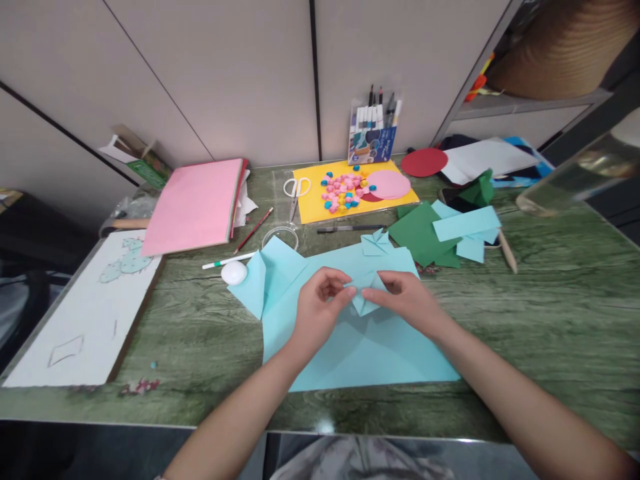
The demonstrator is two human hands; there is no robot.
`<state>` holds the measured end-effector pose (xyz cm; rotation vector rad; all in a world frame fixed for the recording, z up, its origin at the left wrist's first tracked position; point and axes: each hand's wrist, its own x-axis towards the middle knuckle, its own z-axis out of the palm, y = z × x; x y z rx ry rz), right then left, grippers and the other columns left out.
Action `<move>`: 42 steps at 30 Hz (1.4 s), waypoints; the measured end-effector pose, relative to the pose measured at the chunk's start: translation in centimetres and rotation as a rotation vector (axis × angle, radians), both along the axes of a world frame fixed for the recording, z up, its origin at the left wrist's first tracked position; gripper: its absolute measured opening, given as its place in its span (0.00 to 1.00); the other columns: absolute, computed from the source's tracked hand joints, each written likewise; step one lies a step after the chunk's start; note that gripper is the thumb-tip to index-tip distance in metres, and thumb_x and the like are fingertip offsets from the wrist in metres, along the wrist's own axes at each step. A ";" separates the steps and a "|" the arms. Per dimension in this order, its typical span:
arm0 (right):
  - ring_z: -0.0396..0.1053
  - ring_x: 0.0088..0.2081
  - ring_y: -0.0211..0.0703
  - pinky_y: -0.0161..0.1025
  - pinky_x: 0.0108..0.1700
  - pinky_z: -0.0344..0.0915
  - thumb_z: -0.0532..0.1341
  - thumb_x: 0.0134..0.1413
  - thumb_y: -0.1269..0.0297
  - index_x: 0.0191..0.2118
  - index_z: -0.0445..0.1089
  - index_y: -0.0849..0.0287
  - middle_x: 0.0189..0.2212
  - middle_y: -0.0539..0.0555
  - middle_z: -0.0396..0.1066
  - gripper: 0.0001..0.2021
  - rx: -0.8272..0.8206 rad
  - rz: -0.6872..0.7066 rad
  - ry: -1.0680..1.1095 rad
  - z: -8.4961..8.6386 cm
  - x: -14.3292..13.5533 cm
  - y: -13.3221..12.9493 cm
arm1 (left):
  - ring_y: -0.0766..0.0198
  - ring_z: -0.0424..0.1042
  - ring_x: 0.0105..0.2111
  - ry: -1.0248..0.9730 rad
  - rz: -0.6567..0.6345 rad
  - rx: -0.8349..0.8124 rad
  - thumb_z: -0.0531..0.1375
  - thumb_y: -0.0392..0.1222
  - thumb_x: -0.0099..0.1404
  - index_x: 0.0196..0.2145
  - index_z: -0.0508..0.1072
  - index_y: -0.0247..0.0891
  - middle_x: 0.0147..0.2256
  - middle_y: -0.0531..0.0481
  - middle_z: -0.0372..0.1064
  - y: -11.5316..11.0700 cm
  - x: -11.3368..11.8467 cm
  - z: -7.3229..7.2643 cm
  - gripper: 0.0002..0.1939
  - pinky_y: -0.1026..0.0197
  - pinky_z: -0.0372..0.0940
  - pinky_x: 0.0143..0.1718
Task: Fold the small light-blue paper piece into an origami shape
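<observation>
Above the middle of the large light-blue sheet (pixel 360 360), the left hand (pixel 323 303) and right hand (pixel 405 300) are pinching a folded light-blue paper piece (pixel 365 305), thumb and fingers closing narrowly on either side. If they are pulling unevenly, the creases could be skewing or tearing; thumbs pressing hard could be crushing the small flaps. A second folded piece (pixel 375 244) is lying at the sheet's far edge, near the fingertips, where a stray knuckle could be knocking it askew. By the sheet's left end, a white egg-shaped object (pixel 234 272) is resting at a folded paper flap (pixel 256 287); a forearm dragging the sheet could be setting it rolling.
</observation>
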<state>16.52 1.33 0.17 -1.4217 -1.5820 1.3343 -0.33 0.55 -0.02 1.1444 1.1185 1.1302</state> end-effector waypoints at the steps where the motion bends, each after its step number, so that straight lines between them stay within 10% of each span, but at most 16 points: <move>1: 0.58 0.25 0.37 0.34 0.27 0.55 0.62 0.45 0.52 0.22 0.67 0.61 0.20 0.47 0.62 0.15 -0.019 0.031 0.015 0.0 0.0 0.0 | 0.70 0.65 0.26 0.004 -0.003 0.012 0.64 0.37 0.53 0.28 0.71 0.37 0.24 0.55 0.65 0.0 0.0 0.0 0.04 0.67 0.60 0.29; 17: 0.49 0.21 0.33 0.33 0.23 0.46 0.62 0.45 0.53 0.20 0.62 0.60 0.17 0.44 0.51 0.16 -0.043 0.002 0.000 -0.6 0.3 0.1 | 0.69 0.68 0.28 0.046 -0.115 0.012 0.63 0.38 0.54 0.38 0.75 0.38 0.36 0.48 0.65 -0.1 0.1 0.3 0.11 0.65 0.66 0.32; 42: 0.66 0.27 0.40 0.36 0.29 0.61 0.60 0.49 0.55 0.29 0.70 0.60 0.24 0.51 0.71 0.12 -0.028 0.080 0.017 -0.4 0.3 0.1 | 0.70 0.70 0.27 0.030 -0.084 -0.079 0.63 0.36 0.52 0.40 0.73 0.38 0.39 0.48 0.64 -0.1 0.3 0.4 0.15 0.67 0.64 0.28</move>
